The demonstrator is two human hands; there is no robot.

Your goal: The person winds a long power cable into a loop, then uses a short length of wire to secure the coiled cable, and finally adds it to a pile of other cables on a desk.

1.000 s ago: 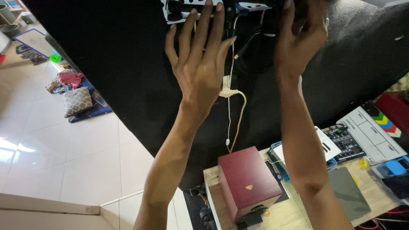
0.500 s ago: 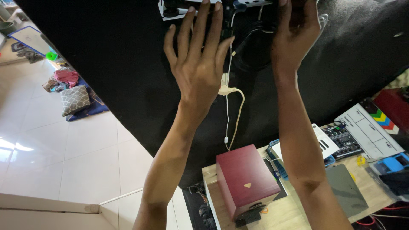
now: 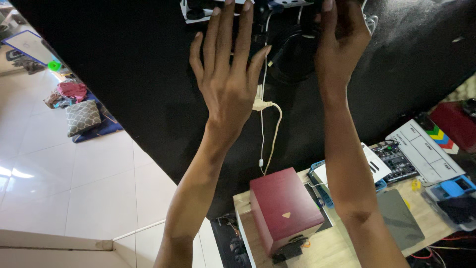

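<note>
The left hand (image 3: 228, 79) is flat with fingers (image 3: 223, 34) spread apart, their tips on a white-edged black device (image 3: 198, 10) above. The right hand (image 3: 342, 44) curls fingers around a dark rounded object (image 3: 297, 54) just left of them, trailing a white cable (image 3: 265, 119).

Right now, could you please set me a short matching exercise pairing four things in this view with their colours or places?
Things:
1. box
2. cushion
3. cable
4. left hand

Descriptions:
A. grey patterned, lying on the tiled floor
B. dark red, standing on the wooden table
C. spread open against the black surface
D. pale, hanging down in a loop

Pairs: 1-B, 2-A, 3-D, 4-C
</note>
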